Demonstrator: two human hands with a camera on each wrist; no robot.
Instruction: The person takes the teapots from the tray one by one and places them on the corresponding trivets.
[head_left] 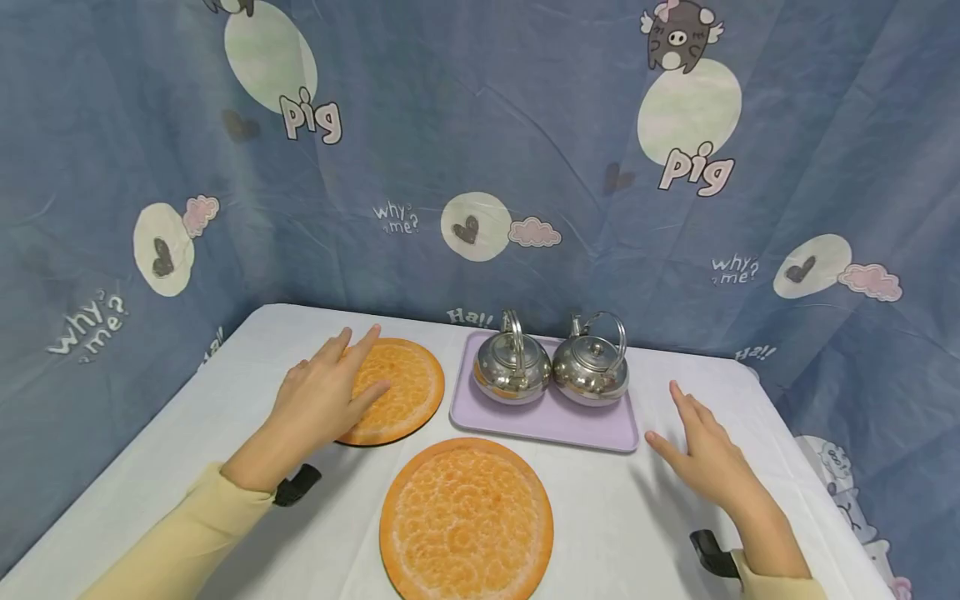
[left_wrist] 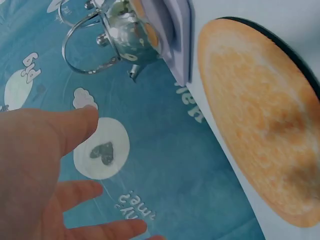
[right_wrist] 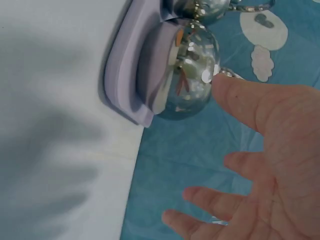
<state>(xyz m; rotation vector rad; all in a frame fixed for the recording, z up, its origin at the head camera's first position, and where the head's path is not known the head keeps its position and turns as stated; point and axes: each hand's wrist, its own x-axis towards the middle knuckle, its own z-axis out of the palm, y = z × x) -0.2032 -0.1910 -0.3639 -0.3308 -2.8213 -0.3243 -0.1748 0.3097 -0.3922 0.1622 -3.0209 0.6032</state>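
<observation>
Two shiny metal teapots with loop handles stand side by side on a lilac tray [head_left: 540, 427] at the back of the table; one is the left teapot [head_left: 513, 367], the other the right teapot [head_left: 591, 371]. My left hand [head_left: 318, 396] hovers with spread fingers over the left round orange mat [head_left: 405, 387], holding nothing. To the right of the tray, my right hand [head_left: 705, 454] is held in the air, its fingers extended and its palm bare. A second round orange mat [head_left: 467, 521] lies in front of the tray, nearer to me.
A white cloth covers the table [head_left: 600, 517]. Behind it and along both sides hangs a blue curtain [head_left: 420, 150] printed with pigs and words, close to the table's back edge. Black straps [head_left: 297, 485] sit at both wrists.
</observation>
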